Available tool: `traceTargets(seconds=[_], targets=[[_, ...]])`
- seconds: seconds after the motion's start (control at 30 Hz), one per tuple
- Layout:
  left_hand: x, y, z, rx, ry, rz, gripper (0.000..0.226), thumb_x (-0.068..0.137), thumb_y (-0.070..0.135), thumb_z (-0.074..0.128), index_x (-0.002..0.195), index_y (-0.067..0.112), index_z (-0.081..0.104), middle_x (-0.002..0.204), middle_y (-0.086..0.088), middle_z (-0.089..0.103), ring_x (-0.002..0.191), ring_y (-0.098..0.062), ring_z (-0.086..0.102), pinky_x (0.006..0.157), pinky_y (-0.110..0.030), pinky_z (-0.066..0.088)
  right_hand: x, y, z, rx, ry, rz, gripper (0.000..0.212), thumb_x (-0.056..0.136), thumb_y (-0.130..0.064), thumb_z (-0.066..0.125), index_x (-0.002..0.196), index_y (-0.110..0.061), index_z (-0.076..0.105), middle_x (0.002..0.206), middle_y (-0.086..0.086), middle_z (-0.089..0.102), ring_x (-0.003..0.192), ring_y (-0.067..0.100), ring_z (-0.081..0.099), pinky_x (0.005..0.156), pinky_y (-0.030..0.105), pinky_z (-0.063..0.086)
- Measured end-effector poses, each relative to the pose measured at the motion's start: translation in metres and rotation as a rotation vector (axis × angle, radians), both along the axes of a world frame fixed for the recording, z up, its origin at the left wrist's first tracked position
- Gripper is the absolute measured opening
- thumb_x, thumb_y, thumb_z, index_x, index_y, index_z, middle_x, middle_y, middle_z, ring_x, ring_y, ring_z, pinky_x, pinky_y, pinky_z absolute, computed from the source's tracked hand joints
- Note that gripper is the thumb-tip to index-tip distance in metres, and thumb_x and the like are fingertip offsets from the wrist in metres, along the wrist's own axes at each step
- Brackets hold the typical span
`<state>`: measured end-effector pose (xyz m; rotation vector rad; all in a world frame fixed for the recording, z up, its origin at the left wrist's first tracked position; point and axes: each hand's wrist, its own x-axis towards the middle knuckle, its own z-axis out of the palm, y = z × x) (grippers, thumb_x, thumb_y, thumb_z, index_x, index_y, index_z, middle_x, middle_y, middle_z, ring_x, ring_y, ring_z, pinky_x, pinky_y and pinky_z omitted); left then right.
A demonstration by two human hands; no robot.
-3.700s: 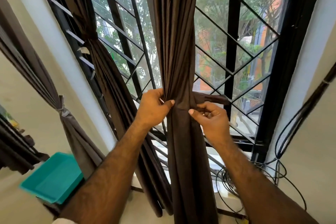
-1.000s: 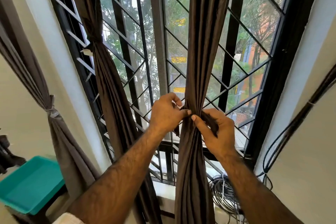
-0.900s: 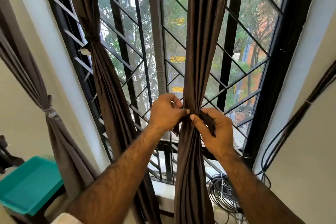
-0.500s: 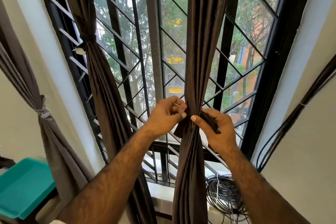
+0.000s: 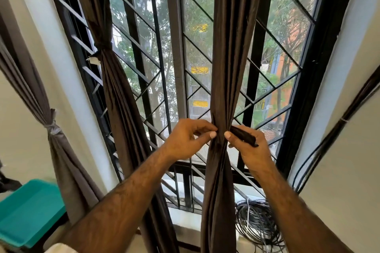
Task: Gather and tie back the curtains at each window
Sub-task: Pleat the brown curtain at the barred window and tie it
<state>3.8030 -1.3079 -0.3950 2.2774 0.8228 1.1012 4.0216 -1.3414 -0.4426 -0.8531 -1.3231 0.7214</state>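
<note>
A dark brown curtain (image 5: 230, 47) hangs in front of the barred window (image 5: 176, 47), bunched into a narrow waist at hand height. My left hand (image 5: 185, 139) pinches the bunched fabric from the left with thumb and fingers. My right hand (image 5: 250, 146) presses its thumb against the waist from the right and grips a dark tie strip (image 5: 243, 135) that sticks out over its fingers. A second brown curtain (image 5: 115, 88) to the left is tied at mid height. A grey curtain (image 5: 47, 121) at the far left is tied too.
A teal tray (image 5: 26, 211) sits at the lower left. A coil of black cables (image 5: 259, 224) lies on the sill at the lower right, and more cables (image 5: 333, 129) run up the right wall. The window frame and grille stand close behind the hands.
The curtain was pulled into a tighter waist and the tie strip drawn in. Over the last second the hands stayed at the waist, and the left fingers closed in on the fabric.
</note>
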Motion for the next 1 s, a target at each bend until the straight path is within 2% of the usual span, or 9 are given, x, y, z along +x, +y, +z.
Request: traceTargets(seconds=[0.13, 0.27, 0.37, 0.47, 0.67, 0.73, 0.83, 0.9, 1.0], targets=[[0.000, -0.008, 0.004, -0.144, -0.073, -0.042, 0.015, 0.102, 0.022, 0.074, 0.106, 0.009, 0.081, 0.097, -0.002, 0.082, 0.093, -0.019, 0.080, 0.088, -0.035, 0.063, 0.003, -0.002, -0.003, -0.047, 0.069, 0.028, 0.018, 0.097, -0.004, 0.072, 0.113, 0.001, 0.078, 0.089, 0.007, 0.078, 0.083, 0.019, 0.072, 0.073, 0.034, 0.058], [0.004, -0.012, 0.007, -0.153, -0.071, 0.034, 0.012, 0.093, 0.022, 0.084, 0.084, 0.023, 0.077, 0.078, -0.001, 0.079, 0.071, -0.023, 0.078, 0.069, -0.041, 0.066, 0.002, -0.003, 0.000, -0.014, -0.018, 0.015, 0.014, 0.098, -0.007, 0.072, 0.110, -0.004, 0.080, 0.093, 0.015, 0.078, 0.084, 0.026, 0.072, 0.072, 0.033, 0.059], [0.003, -0.012, 0.006, -0.181, -0.061, 0.055, 0.019, 0.096, 0.019, 0.081, 0.078, 0.019, 0.076, 0.067, -0.002, 0.074, 0.059, -0.023, 0.070, 0.058, -0.039, 0.061, 0.000, -0.007, 0.002, -0.020, -0.003, -0.001, 0.013, 0.099, -0.004, 0.071, 0.109, -0.003, 0.079, 0.093, 0.019, 0.077, 0.081, 0.024, 0.071, 0.071, 0.032, 0.059], [0.000, -0.011, 0.004, -0.178, -0.043, 0.080, 0.021, 0.096, 0.022, 0.080, 0.080, 0.009, 0.077, 0.070, -0.007, 0.074, 0.063, -0.022, 0.071, 0.064, -0.039, 0.061, -0.002, -0.015, 0.003, 0.031, -0.074, -0.029, 0.013, 0.099, -0.007, 0.073, 0.109, -0.007, 0.080, 0.092, 0.010, 0.079, 0.080, 0.024, 0.073, 0.072, 0.034, 0.061], [0.000, -0.011, 0.003, -0.077, -0.017, 0.285, 0.023, 0.088, 0.029, 0.088, 0.070, 0.023, 0.075, 0.064, 0.003, 0.072, 0.060, -0.017, 0.071, 0.064, -0.038, 0.063, -0.006, -0.019, -0.005, 0.135, -0.174, -0.280, 0.005, 0.101, -0.016, 0.071, 0.104, -0.016, 0.075, 0.088, 0.000, 0.076, 0.080, 0.025, 0.073, 0.076, 0.050, 0.062], [0.006, -0.014, 0.003, -0.135, -0.077, 0.296, 0.026, 0.085, 0.025, 0.091, 0.067, 0.025, 0.071, 0.063, -0.001, 0.071, 0.059, -0.018, 0.070, 0.062, -0.038, 0.063, -0.014, -0.024, -0.005, 0.150, -0.196, -0.232, 0.006, 0.101, -0.015, 0.071, 0.107, -0.015, 0.073, 0.090, -0.002, 0.075, 0.082, 0.021, 0.074, 0.076, 0.045, 0.062], [0.013, -0.019, 0.006, -0.271, -0.178, 0.188, 0.023, 0.097, 0.022, 0.080, 0.078, 0.011, 0.073, 0.068, -0.012, 0.071, 0.061, -0.030, 0.071, 0.062, -0.042, 0.062, -0.024, -0.032, -0.001, 0.152, -0.163, -0.122, 0.020, 0.095, -0.011, 0.079, 0.113, -0.010, 0.072, 0.098, -0.003, 0.078, 0.089, 0.015, 0.077, 0.078, 0.026, 0.061], [0.009, -0.020, 0.009, -0.353, -0.187, 0.082, 0.029, 0.106, 0.020, 0.066, 0.086, 0.001, 0.074, 0.070, -0.011, 0.069, 0.062, -0.022, 0.067, 0.064, -0.035, 0.058, -0.021, -0.031, -0.001, 0.151, -0.153, -0.125, 0.021, 0.092, -0.010, 0.082, 0.111, -0.009, 0.074, 0.095, -0.003, 0.079, 0.086, 0.012, 0.077, 0.076, 0.021, 0.059], [-0.004, -0.018, 0.011, -0.428, -0.171, -0.053, 0.010, 0.102, 0.006, 0.070, 0.103, 0.003, 0.079, 0.089, -0.021, 0.076, 0.085, -0.020, 0.072, 0.086, -0.039, 0.062, -0.010, -0.025, -0.002, 0.137, -0.181, -0.175, 0.009, 0.093, -0.010, 0.082, 0.097, -0.008, 0.074, 0.077, 0.000, 0.073, 0.066, 0.010, 0.067, 0.063, 0.024, 0.052]])
